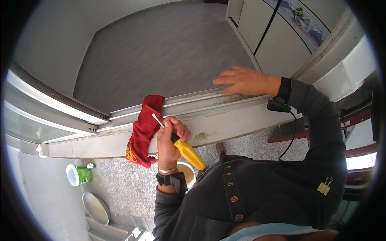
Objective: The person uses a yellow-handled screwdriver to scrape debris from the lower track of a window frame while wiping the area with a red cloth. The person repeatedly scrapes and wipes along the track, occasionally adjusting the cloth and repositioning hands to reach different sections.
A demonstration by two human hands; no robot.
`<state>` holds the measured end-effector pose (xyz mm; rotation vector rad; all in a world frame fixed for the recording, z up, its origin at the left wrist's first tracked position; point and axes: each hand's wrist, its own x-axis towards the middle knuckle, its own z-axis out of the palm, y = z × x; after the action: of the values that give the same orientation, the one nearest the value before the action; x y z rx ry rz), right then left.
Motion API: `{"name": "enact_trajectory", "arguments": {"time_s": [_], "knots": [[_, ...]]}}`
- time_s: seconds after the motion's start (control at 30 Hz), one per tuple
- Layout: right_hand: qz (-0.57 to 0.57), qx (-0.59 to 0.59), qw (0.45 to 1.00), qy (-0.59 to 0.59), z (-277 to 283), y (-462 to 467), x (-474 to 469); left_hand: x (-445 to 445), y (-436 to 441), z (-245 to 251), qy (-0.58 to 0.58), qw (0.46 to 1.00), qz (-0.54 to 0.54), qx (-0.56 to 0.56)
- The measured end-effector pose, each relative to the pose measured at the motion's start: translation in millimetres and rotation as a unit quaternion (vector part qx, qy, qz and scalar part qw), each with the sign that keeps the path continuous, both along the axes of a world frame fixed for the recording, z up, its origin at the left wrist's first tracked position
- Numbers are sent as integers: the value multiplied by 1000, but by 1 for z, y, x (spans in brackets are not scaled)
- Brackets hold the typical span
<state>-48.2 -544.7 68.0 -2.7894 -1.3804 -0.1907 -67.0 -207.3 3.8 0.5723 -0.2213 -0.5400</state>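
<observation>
A flat-blade screwdriver with a yellow handle (pixel 190 155) is held in my left hand (pixel 170 141), its bare metal tip pointing up and left. Beside that hand, a red cloth (pixel 144 129) with yellow embroidery lies draped across the window sill and its metal track. My right hand (pixel 241 80), slightly blurred, is over the right part of the sliding-window track (pixel 193 104), palm down, fingers spread and nothing in them. Dirt shows in the track near it. Whether its fingertips touch the frame cannot be told. A brownish patch marks the pale sill (pixel 223 129) between the hands.
Sliding window panes (pixel 45 120) stand at the left. Below the sill are a green-and-white bucket (pixel 79 175), a metal basin (pixel 96 208) and a container of murky liquid (pixel 186 174). A black cable (pixel 294 132) hangs from my right wrist. Beyond the sill lies a grey floor (pixel 162 51) beside cabinet doors (pixel 279 45).
</observation>
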Motion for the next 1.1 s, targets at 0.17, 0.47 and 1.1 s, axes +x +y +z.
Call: {"name": "enact_trajectory", "arguments": {"time_s": [0.17, 0.47, 1.1], "knots": [[43, -10, 999, 22, 4, 0, 17, -1, -1, 2, -19, 1000, 13, 15], [92, -58, 991, -78, -4, -1, 11, -1, 0, -1, -5, 1000, 9, 15], [-298, 47, 952, 45, 2, -20, -65, 2, 1, -2, -4, 1000, -10, -1]]}}
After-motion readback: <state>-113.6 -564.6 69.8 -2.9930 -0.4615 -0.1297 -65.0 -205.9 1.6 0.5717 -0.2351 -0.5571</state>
